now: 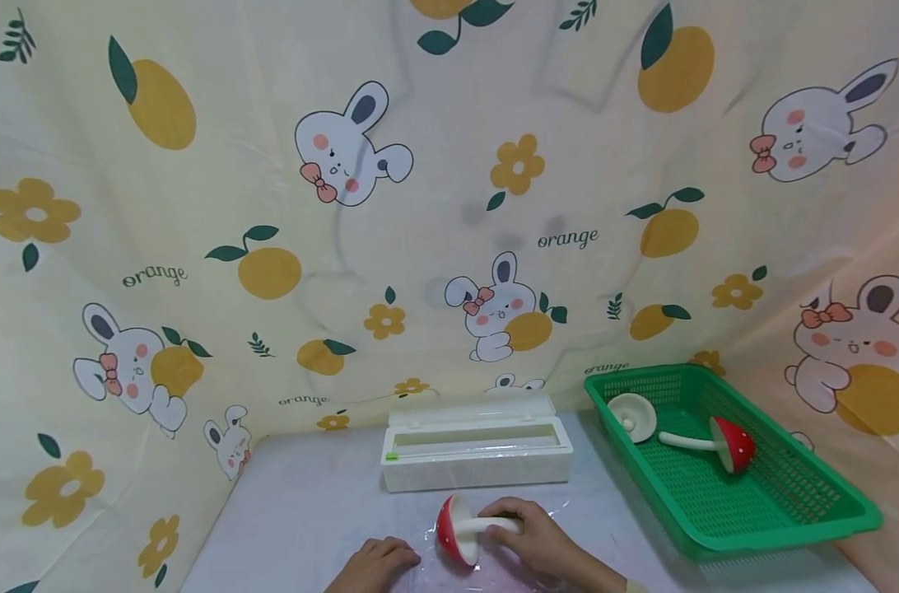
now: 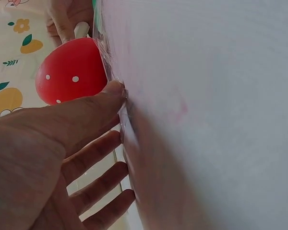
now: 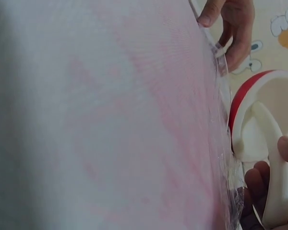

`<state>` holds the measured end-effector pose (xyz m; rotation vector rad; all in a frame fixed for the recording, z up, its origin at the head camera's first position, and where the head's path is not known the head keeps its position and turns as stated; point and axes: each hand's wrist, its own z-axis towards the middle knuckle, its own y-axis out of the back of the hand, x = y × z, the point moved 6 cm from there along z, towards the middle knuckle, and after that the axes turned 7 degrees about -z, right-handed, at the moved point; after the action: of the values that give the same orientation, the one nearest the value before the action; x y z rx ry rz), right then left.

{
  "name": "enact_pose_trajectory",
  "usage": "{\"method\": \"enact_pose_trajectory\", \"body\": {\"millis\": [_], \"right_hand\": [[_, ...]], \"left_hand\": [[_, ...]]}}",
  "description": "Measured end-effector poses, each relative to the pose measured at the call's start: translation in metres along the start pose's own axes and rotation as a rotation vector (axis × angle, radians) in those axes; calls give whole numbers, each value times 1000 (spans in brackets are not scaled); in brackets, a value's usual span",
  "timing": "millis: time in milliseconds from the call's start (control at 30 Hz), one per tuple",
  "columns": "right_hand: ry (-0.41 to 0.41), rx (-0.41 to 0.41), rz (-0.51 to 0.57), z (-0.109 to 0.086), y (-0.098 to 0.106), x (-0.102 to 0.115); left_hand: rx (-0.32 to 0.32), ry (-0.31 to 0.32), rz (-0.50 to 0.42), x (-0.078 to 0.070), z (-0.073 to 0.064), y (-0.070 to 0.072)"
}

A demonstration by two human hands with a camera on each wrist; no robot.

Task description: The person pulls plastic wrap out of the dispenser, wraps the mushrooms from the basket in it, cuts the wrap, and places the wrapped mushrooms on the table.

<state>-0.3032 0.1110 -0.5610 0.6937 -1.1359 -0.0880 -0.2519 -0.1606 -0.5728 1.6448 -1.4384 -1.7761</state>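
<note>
My right hand (image 1: 534, 535) grips the white stem of a toy mushroom (image 1: 449, 535) with a red, white-dotted cap. The mushroom lies on its side, cap toward the left, over a sheet of clear plastic film (image 1: 429, 568) on the table. In the right wrist view, thumb and fingers close around the stem (image 3: 277, 187). My left hand (image 1: 379, 562) rests at the film's left edge. Its fingers are fairly straight and its fingertips touch the film and tabletop, as the left wrist view shows beside the red cap (image 2: 72, 72).
Behind the film stands a white cling film box (image 1: 475, 475) with its lid raised and a roll inside. At the right, a green basket (image 1: 783, 541) holds another red mushroom (image 1: 737, 445) and a mushroom with its pale underside (image 1: 635, 417) showing. A patterned cloth hangs behind.
</note>
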Motion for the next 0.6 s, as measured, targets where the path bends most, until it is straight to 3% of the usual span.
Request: {"method": "enact_pose_trajectory", "body": {"millis": [267,600], "right_hand": [[-9,24,28,-2,2,-2],[10,-1,13,-4,8,2]], "left_hand": [[8,-11,43,-4,1,0],[7,-4,9,-3,1,-1]]}}
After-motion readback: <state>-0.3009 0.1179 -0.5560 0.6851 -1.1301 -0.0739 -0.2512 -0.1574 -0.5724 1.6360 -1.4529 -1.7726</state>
